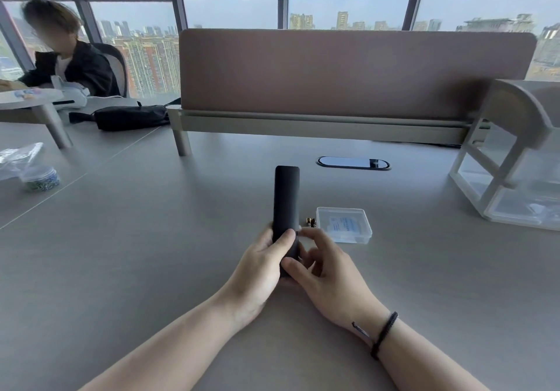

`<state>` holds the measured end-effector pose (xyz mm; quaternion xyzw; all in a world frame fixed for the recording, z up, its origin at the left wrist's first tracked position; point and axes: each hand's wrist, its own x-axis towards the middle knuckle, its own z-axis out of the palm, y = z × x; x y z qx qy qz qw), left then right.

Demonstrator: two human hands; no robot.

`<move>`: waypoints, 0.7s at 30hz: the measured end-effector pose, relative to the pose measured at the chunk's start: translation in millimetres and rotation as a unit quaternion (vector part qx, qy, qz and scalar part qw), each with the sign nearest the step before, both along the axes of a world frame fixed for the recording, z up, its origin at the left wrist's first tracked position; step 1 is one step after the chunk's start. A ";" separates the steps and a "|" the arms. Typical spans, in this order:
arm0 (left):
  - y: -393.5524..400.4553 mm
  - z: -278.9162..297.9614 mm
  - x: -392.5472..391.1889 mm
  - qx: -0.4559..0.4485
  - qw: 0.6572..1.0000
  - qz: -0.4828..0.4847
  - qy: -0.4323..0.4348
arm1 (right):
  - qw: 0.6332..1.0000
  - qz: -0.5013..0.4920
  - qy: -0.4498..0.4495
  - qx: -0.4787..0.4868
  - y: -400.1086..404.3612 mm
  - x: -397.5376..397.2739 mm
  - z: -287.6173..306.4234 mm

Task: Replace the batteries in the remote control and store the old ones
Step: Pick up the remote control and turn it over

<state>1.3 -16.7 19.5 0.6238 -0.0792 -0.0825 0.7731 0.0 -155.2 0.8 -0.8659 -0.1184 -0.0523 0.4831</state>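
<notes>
A black remote control [286, 199] is held above the grey desk [151, 239], its plain back facing up and its far end pointing away from me. My left hand [263, 266] wraps around its near end with the thumb on top. My right hand [321, 266] touches the same end from the right, with the fingertips on the remote's edge. Two small batteries [311, 222] lie side by side on the desk just right of the remote. Beside them sits a clear plastic box [345, 224] with its lid closed.
A brown divider panel [348, 72] stands across the back of the desk, with an oval cable port [353, 162] in front of it. A clear drawer organizer [515, 172] stands at the right. A plastic bag and a small jar [41, 178] lie at left. A person sits at the far left.
</notes>
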 end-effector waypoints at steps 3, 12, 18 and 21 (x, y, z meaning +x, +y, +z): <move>3.6 -3.8 1.5 0.059 0.994 -0.014 -0.087 | 0.999 0.000 0.005 0.041 0.1 0.0 0.5; 6.2 -10.4 -2.8 0.258 0.923 -0.010 -0.284 | 1.000 0.018 -0.002 0.014 -2.5 2.5 1.9; 5.1 -6.5 0.3 0.105 0.979 -0.005 -0.173 | 0.992 0.000 0.035 0.117 -2.7 -0.2 5.8; 6.0 -3.6 1.8 0.047 0.991 0.007 -0.126 | 0.992 -0.012 0.050 0.114 -1.8 0.6 4.4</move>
